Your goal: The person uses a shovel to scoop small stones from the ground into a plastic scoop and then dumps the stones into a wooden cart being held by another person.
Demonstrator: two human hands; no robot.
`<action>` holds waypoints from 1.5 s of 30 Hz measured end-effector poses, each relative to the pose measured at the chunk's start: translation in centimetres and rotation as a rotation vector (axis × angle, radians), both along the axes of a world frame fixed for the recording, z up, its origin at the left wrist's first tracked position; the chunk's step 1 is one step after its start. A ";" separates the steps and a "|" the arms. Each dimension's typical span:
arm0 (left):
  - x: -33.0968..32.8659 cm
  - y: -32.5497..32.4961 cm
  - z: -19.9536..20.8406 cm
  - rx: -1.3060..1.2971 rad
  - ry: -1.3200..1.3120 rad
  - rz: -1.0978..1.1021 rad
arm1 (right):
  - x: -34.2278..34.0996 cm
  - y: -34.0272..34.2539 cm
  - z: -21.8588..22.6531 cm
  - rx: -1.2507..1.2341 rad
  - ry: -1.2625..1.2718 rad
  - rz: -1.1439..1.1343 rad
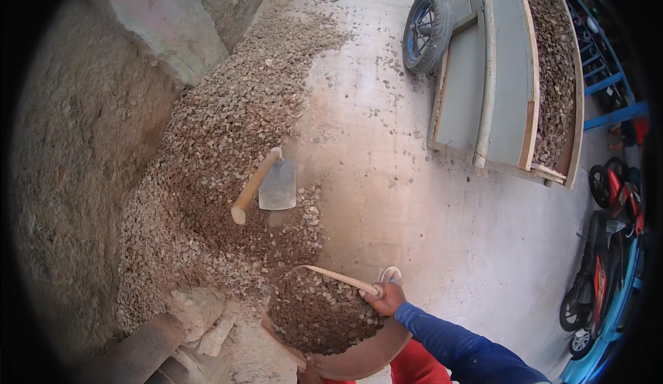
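Note:
In front of my body is a wide, rounded carrying pan (366, 365) loaded with dark, stony gravel (324, 315). My right hand (387, 299) is closed on the end of the pale stick-like grip along its far right side. Low in the view, my left hand (309, 371) is wrapped on the near left edge, partly cut off by the picture's border. Beyond the pan, a hoe (277, 185) with a short wooden handle and a flat metal blade rests on the gravel heap (221, 142), touched by neither hand.
The heap runs along a rough earth and rock bank (83, 108) at left. A wooden cart (497, 73) full of gravel stands far right, with a spoked wheel (427, 32). Motorbikes (601, 266) line the right edge. Stones lie scattered over the pale concrete (442, 225).

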State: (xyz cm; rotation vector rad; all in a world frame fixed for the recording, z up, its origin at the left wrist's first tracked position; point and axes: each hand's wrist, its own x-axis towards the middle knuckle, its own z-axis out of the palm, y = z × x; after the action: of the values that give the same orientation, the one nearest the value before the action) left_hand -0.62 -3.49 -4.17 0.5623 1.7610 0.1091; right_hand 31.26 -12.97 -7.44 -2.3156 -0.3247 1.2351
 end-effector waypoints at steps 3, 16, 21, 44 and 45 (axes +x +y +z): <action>-10.1 -0.6 0.5 0.286 -0.101 -0.734 | -0.3 0.7 7.5 0.085 0.006 -0.026; 3.6 7.0 28.5 0.410 -0.075 -1.045 | 1.1 -8.0 36.4 0.270 -0.034 -0.452; 12.8 3.8 38.4 0.520 -0.264 -1.021 | 3.8 -15.0 39.9 0.262 -0.251 -0.579; 52.2 0.3 37.7 0.493 -0.675 -1.457 | 19.5 -25.7 40.5 0.283 -0.519 -1.409; 54.6 1.8 36.7 0.507 -0.695 -1.469 | 20.7 -24.4 39.8 0.297 -0.537 -1.423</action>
State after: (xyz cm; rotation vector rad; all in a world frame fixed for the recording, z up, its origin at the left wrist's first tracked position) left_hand 53.95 -1.68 32.56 1.7888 0.3430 -0.2652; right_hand 51.93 -37.38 32.32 -1.7966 0.8037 -0.1333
